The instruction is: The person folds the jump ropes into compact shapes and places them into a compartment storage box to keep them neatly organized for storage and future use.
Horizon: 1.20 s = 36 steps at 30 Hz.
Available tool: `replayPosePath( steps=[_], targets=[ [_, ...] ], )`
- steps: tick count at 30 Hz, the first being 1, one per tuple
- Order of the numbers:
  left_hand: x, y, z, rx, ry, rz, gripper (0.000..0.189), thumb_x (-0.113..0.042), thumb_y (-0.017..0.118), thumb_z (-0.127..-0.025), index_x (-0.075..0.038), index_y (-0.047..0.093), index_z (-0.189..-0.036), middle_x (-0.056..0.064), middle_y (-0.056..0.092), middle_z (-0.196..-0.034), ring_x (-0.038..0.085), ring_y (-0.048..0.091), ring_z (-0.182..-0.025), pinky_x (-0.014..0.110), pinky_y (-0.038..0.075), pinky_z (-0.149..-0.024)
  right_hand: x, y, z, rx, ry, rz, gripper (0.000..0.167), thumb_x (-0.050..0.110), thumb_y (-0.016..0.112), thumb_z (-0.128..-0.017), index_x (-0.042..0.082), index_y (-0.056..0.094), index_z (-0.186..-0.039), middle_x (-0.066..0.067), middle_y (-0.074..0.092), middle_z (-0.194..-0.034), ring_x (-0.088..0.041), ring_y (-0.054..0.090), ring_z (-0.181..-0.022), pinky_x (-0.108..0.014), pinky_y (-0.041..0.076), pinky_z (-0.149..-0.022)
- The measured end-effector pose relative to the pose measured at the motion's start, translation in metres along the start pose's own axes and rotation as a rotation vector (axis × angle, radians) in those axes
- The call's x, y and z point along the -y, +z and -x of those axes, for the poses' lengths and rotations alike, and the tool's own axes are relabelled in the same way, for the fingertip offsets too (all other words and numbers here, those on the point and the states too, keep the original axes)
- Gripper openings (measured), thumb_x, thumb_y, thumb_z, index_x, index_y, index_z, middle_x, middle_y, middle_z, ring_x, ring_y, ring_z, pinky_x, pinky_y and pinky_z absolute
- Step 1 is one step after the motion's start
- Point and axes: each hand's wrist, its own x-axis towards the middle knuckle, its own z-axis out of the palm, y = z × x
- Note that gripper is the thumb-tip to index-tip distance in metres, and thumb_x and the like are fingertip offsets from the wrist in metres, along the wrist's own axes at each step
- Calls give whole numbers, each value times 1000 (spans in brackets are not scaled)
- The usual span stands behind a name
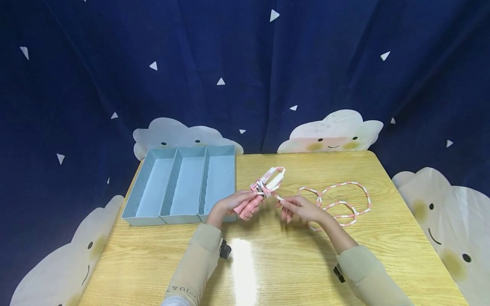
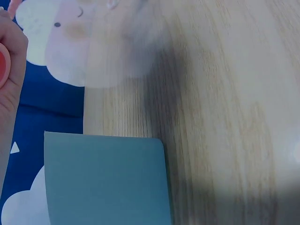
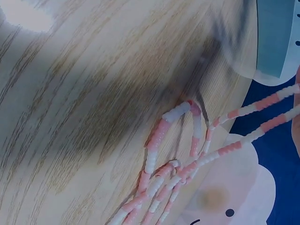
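Note:
A beaded skipping rope in pink and white is partly gathered into a bundle (image 1: 264, 183) above the table. My left hand (image 1: 239, 202) grips this bundle together with the pink handles (image 1: 246, 208). Just right of it, my right hand (image 1: 300, 206) pinches a strand of the rope between thumb and fingers. The rest of the rope (image 1: 342, 184) lies in loose loops on the table, behind and to the right of that hand. In the right wrist view, strands of rope (image 3: 229, 148) run up towards the hand at the right edge. The left wrist view catches a round pink handle end (image 2: 3, 65).
A blue-grey tray (image 1: 181, 219) with three long compartments stands at the back left, close to my left hand. The wooden table (image 1: 153, 263) ends at a dark blue curtain (image 1: 245, 63) with white triangles and cloud shapes.

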Motion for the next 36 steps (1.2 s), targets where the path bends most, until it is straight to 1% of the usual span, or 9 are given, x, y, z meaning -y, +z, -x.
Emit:
replayPosePath(
  steps=[5,13,17,23,25,29,31,33,36],
  targets=[
    [-1,-1,1,-12,0,-11,32,-37,36,-97,-8,50,-96,2,51,-63,8,45,-45,22,39,-43,1,-3,1,-47,-7,3,34,14,33,-101,-11,56,-106,-29,60,-77,-26,62,-59,-52,51,-58],
    [-3,-1,0,-9,4,-8,32,-35,35,-98,-7,51,-97,2,50,-64,8,44,-45,21,38,-42,8,-3,3,-126,64,-68,32,16,38,-99,-11,54,-93,-28,60,-76,-17,62,-57,-45,54,-57],
    [-3,-2,0,-4,3,14,32,-35,34,-98,-7,50,-98,2,49,-65,8,42,-45,21,37,-42,11,-3,3,-162,72,-40,34,19,41,-99,-10,57,-93,-29,62,-78,-18,63,-59,-43,54,-57],
    [-3,-4,1,-11,6,17,32,-35,35,-98,-7,50,-98,2,48,-65,8,43,-45,21,37,-42,7,-7,6,-158,7,8,35,22,41,-99,-6,60,-95,-20,66,-75,-16,64,-57,-47,52,-53],
    [-2,-4,1,-13,12,13,32,-35,35,-98,-7,51,-98,2,49,-65,8,43,-45,21,38,-42,6,-8,6,-158,13,11,35,23,40,-99,-5,61,-95,-18,66,-74,-16,64,-55,-48,51,-52],
    [-3,-5,2,-26,27,17,32,-34,34,-98,-8,52,-98,3,49,-65,8,44,-45,21,38,-42,13,-7,8,-173,98,1,37,25,41,-98,-6,62,-93,-20,65,-72,-17,63,-53,-50,51,-53],
    [-3,-5,3,-39,26,18,32,-33,33,-98,-7,52,-99,4,49,-66,8,45,-45,22,38,-42,14,-6,9,-173,117,-2,37,23,42,-98,-8,62,-93,-21,65,-72,-19,63,-53,-50,52,-53],
    [-3,-6,3,-46,29,17,32,-33,33,-98,-7,52,-100,4,49,-66,8,46,-46,22,38,-42,14,-7,9,-164,114,2,35,21,42,-98,-9,61,-93,-21,65,-72,-20,64,-55,-49,52,-55],
    [-3,-7,3,-56,29,6,33,-34,33,-98,-7,52,-100,4,49,-66,8,46,-46,21,39,-42,11,-8,10,-138,63,5,30,15,42,-98,-8,61,-93,-19,65,-72,-24,64,-56,-46,53,-53]
  ],
)
